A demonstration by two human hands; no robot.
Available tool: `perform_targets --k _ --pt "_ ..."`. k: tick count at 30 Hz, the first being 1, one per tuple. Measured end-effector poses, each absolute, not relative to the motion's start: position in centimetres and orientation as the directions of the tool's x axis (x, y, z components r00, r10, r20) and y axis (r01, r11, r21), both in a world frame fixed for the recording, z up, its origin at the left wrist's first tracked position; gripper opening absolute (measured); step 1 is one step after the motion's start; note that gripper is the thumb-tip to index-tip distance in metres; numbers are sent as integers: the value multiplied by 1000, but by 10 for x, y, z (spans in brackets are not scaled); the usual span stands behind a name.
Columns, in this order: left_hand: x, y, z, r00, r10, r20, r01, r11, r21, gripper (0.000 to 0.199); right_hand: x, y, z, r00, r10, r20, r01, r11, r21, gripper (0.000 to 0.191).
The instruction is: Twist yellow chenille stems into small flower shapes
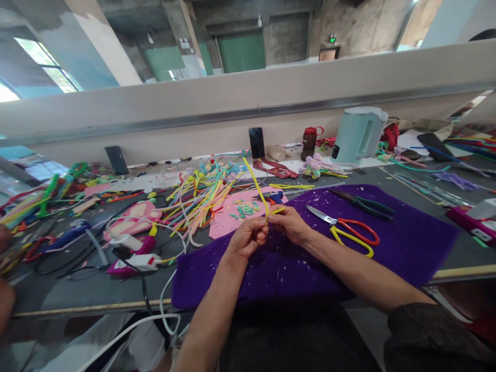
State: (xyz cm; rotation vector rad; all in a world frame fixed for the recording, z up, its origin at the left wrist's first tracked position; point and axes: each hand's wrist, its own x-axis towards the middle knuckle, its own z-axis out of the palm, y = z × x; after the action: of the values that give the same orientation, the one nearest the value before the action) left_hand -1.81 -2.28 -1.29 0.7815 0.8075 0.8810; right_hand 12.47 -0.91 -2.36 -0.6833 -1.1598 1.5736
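One yellow stem (256, 181), perhaps bent, pinched between left hand (248, 237) and right hand (291, 223).

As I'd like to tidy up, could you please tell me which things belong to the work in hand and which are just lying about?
Likely in the work: yellow fuzzy stem (held), scissors, pliers, purple cloth.

Likely lying about: kettle, red-capped bottle.

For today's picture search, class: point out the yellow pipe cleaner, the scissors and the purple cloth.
Yellow pipe cleaner (256, 183): head view, on its long raised part.
Scissors (331, 221): head view, at the pivot.
Purple cloth (302, 279): head view, on its near part.
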Motion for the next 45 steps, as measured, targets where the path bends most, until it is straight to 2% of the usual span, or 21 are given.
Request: perform_targets --k 3,8,19,23,28,34,38,45 --pt "-17 -24 -13 426 863 -273 -371 441 817 13 124 -8 -25 -314 943 106 -388 -26 -921 21" --pt "-16 -25 -15 261 952 -161 -265 231 936 21 124 -7 -26 -237 963 130 -375 33 -927 19" --pt "-12 -30 -16 82 997 -6 -116 15 993 25 128 -3 -27 -268 955 128 -341 31 -940 17" --pt "-11 -31 -15 2 996 88 -36 -87 996 24 128 -2 -27 -261 957 127 -349 29 -937 17" --pt "-11 -30 -16 6 997 80 -63 -79 995 23 127 -3 -27 -274 952 134 -371 24 -928 18" --pt "-10 -30 -20 -19 970 242 130 -238 963 16 127 -2 -28 -277 955 107 -416 -19 -909 19" --pt "-10 -31 -20 14 974 224 146 -224 964 15 129 -1 -27 -288 953 99 -414 -30 -910 17" --pt "-10 -34 -14 80 992 102 14 -104 995 17 134 -2 -23 -323 939 119 -342 2 -940 16"
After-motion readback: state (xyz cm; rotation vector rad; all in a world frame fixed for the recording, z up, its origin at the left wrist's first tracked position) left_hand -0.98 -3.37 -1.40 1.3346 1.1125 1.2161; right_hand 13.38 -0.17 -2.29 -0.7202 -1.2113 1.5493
